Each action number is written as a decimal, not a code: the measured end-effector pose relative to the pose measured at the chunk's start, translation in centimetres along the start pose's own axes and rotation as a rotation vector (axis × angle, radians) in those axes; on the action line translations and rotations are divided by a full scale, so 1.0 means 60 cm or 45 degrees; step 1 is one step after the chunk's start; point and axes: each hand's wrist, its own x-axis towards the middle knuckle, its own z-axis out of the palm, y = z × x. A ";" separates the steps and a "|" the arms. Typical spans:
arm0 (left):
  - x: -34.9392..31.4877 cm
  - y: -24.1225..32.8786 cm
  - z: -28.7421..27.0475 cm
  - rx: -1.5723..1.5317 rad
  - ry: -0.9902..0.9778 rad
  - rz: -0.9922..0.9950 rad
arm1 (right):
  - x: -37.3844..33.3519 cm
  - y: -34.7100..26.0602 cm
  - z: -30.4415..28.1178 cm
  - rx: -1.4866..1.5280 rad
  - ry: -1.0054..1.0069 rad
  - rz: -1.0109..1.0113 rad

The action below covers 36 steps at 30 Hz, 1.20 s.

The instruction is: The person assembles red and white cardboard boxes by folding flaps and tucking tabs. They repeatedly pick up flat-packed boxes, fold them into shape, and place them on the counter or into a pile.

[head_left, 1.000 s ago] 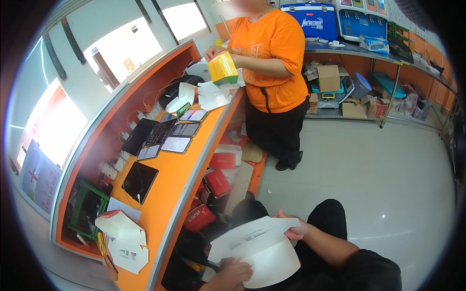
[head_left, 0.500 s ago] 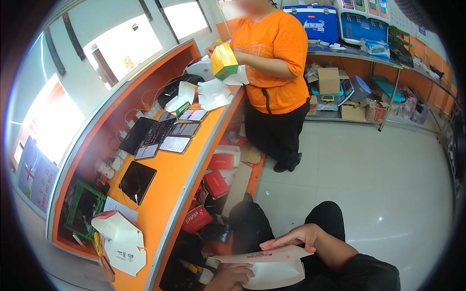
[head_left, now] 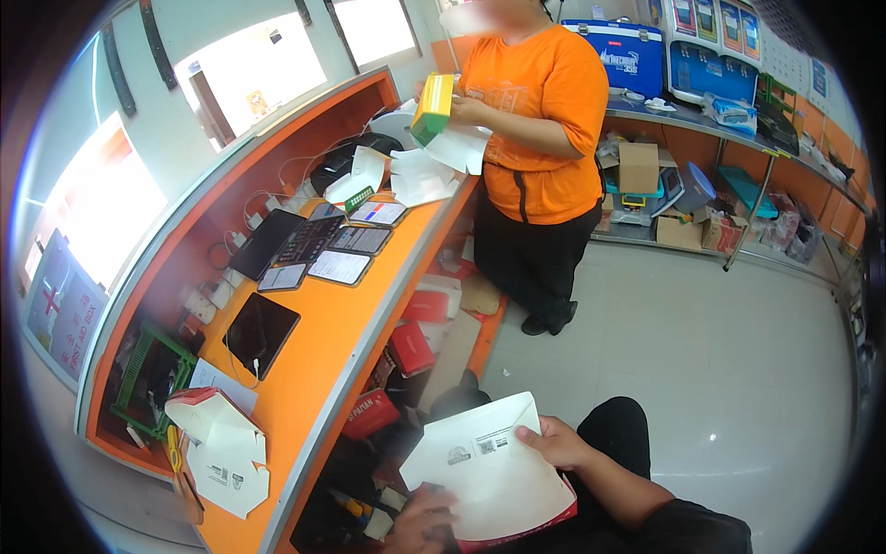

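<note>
The upper right edge of a white carton sheet (head_left: 494,466) is pinched by the right hand (head_left: 558,443), its thumb laid on the printed white face. The left hand (head_left: 425,519) is blurred at the sheet's lower left side; whether anything is gripped by it cannot be told. The sheet is held above the lap, spread open, with a red outer side shown along its lower edge. By the look of it, the folding is at an early stage: no closed walls have been formed, and the raising and joining of its panels seem to be left. To the left, on the orange counter (head_left: 323,323), another opened carton (head_left: 226,457) is seen, likewise unclosed. Red boxes (head_left: 411,347) are stowed beneath. Farther off, a yellow-and-green box (head_left: 434,106) is held by a co-worker in an orange shirt (head_left: 544,102).
</note>
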 end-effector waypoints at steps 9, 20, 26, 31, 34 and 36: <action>0.006 -0.023 0.023 -0.764 0.583 -0.874 | -0.007 0.038 0.038 0.117 -0.069 -0.164; 0.052 -0.009 -0.018 -0.360 0.193 -0.983 | -0.035 0.018 0.068 -0.140 -0.320 -0.089; 0.036 -0.045 -0.008 -0.798 0.199 -0.979 | -0.018 -0.018 0.072 0.179 -0.169 -0.171; 0.026 -0.048 0.007 -1.209 0.136 -0.990 | -0.028 -0.016 0.059 0.363 -0.211 0.056; 0.014 -0.054 0.009 -1.318 0.128 -1.005 | -0.037 0.008 0.052 0.377 -0.220 0.060; 0.002 -0.065 0.012 -1.345 0.129 -1.005 | -0.042 0.023 0.046 0.290 -0.274 -0.026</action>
